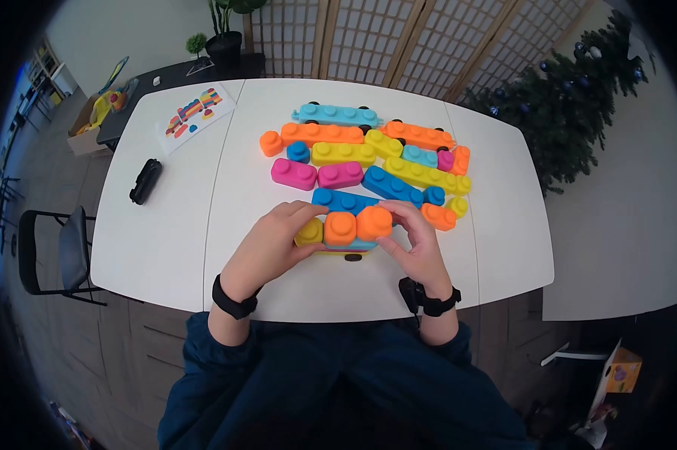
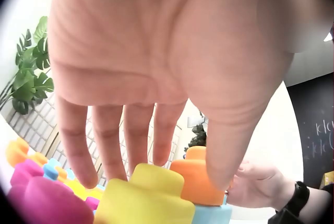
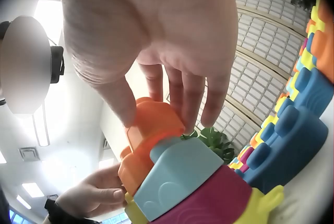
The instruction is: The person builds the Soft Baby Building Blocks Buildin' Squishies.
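My left hand (image 1: 269, 241) reaches around the left part of a stacked block vehicle, its thumb and fingers pinching the middle orange block (image 1: 340, 229). A yellow block (image 1: 308, 232) sits at the left end, under that palm. My right hand (image 1: 419, 249) grips another orange block (image 3: 155, 125) between thumb and fingers at the right end, over a light blue block (image 3: 180, 174). Below that are a magenta block (image 3: 209, 203) and a yellow base (image 3: 258, 205); a black wheel (image 1: 353, 257) shows at the front.
Blue blocks (image 1: 342, 199) lie just behind the vehicle. Farther back are rows of pink, yellow and orange blocks (image 1: 322, 133), with a light blue wheeled base (image 1: 337, 114). A picture sheet (image 1: 197, 116) and a black case (image 1: 145, 181) lie at the left.
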The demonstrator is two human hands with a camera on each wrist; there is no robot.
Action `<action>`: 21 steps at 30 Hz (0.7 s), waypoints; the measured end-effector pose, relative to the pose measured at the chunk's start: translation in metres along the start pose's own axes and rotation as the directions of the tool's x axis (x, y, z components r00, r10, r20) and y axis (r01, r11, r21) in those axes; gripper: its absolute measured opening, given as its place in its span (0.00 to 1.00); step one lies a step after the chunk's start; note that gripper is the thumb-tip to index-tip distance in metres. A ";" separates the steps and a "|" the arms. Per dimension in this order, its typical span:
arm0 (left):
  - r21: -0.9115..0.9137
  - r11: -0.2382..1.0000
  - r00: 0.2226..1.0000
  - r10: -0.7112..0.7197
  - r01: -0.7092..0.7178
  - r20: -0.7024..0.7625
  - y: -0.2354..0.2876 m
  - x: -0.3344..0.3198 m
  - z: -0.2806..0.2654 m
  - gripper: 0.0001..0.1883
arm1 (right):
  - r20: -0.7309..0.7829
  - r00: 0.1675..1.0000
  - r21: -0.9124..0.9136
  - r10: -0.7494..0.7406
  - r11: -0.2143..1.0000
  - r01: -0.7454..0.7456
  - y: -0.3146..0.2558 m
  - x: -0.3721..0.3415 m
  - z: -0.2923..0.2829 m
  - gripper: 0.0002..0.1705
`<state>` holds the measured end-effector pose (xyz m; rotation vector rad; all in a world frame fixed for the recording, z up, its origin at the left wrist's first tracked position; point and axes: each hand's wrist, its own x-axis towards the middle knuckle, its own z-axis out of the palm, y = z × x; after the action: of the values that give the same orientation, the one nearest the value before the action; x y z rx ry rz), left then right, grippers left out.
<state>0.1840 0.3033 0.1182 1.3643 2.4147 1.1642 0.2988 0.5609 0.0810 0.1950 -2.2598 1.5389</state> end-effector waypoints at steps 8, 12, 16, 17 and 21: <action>0.074 0.997 0.998 -0.007 0.011 -0.060 -0.003 -0.003 0.009 0.24 | 0.087 0.995 -0.129 -0.046 0.990 0.057 -0.001 -0.002 0.003 0.28; 0.071 0.997 0.999 -0.005 0.009 -0.054 -0.004 -0.003 0.009 0.24 | 0.067 0.997 -0.134 -0.042 0.990 0.050 -0.001 -0.004 0.006 0.29; 0.068 0.998 0.998 0.001 0.003 -0.058 -0.004 -0.002 0.009 0.25 | 0.048 0.998 -0.144 -0.040 0.988 0.047 0.000 -0.005 0.008 0.29; 0.067 0.998 0.999 0.003 0.001 -0.051 -0.005 -0.002 0.009 0.26 | 0.049 0.998 -0.145 -0.042 0.988 0.049 0.001 -0.005 0.007 0.29; 0.009 1.000 0.998 -0.020 0.019 0.065 -0.023 0.003 0.008 0.28 | 0.066 0.997 -0.152 -0.031 0.987 0.041 0.001 -0.005 0.004 0.31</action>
<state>0.1706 0.3030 0.0975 1.3560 2.3856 1.0887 0.3016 0.5567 0.0767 0.2428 -2.3984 1.3509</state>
